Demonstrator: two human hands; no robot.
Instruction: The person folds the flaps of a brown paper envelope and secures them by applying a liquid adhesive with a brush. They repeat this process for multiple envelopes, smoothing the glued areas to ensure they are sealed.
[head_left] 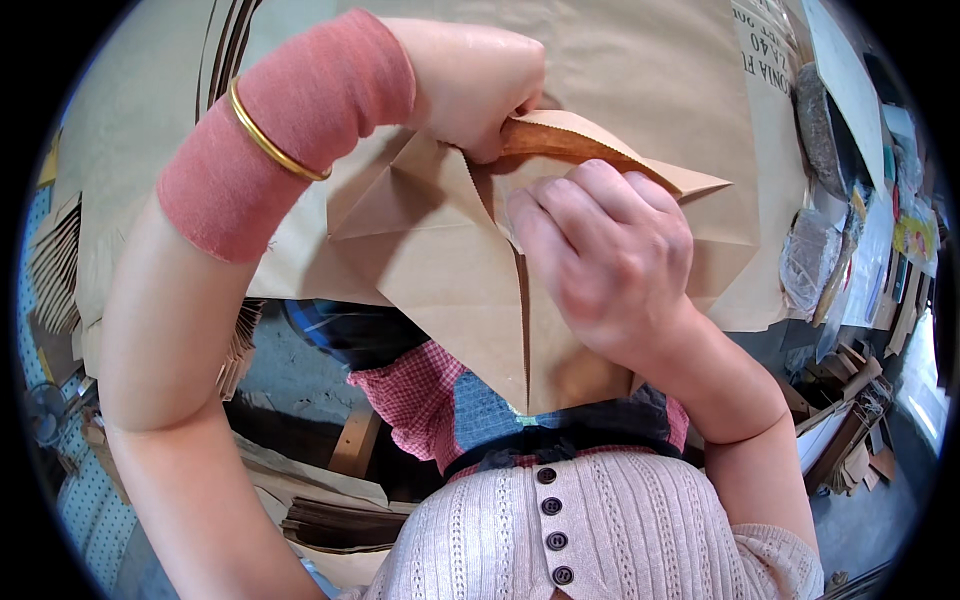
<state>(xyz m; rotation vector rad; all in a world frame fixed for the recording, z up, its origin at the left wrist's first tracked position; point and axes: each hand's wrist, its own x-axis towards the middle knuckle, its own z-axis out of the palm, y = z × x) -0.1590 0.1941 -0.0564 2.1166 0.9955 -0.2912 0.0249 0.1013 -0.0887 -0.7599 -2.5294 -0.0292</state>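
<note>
Broad sheets of brown paper (pixel 650 60) spread out beneath your work. Your left hand (pixel 480 85) reaches round to the far-left edge of the paper bag (pixel 430 265), its fingers curled closed and seeming to pinch the paper there. Your right hand (pixel 610 235) is bunched into a loose fist over the bag's middle, at the near side of its gaping end; the fingertips are hidden, so I cannot tell whether they pinch a layer or only press on it.

To spread and fold this end well, I'd anchor the left edge firmly, draw the layers apart evenly, and let the sides settle along the creases. Go gently on the toothed edge, which could tear. Press any crease from the bag's middle outward.

Most of the bag lies on your side of both hands, its near point overhanging toward your lap, while a sharp corner sticks out beyond your right knuckles. That overhang may buckle under pressure, so support it first. Farther out, a stack of folded paper (pixel 55 265) stands well left of the bag, and a clear plastic packet (pixel 808 258) lies to its right.
</note>
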